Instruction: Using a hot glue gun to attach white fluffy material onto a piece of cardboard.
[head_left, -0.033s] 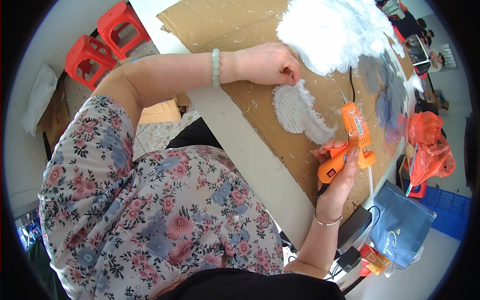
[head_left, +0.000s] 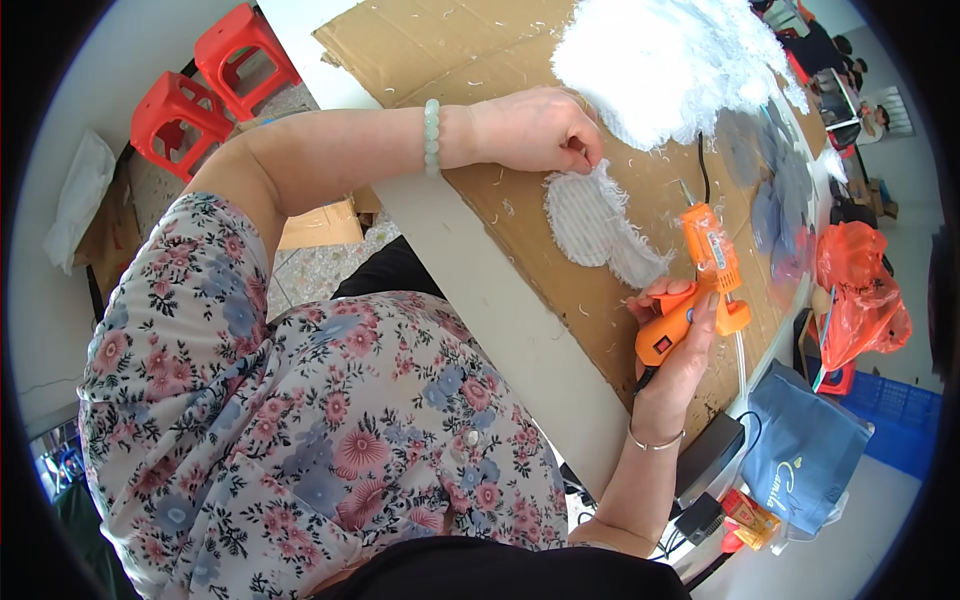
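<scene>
From my end of the feed, I have the left hand (head_left: 535, 130) over the cardboard sheet (head_left: 430, 60), its fingers curled in and the thumb and forefinger pinched together on the upper fringe of a white fabric piece (head_left: 585, 222). That piece lies on the cardboard just below those fingertips, a rounded ribbed part with a shaggy strip running down its right side. My right hand (head_left: 688, 350) is wrapped around the handle of an orange glue gun (head_left: 712, 255), fingers closed round the grip, nozzle aimed away from the body and apart from the fabric. A clear glue stick (head_left: 742, 365) juts from the gun's rear. Beyond both hands I see a heap of white fluffy fabric (head_left: 665, 75), with grey pieces (head_left: 778, 210) to its right and a blue bag (head_left: 805, 440) nearer the body.
</scene>
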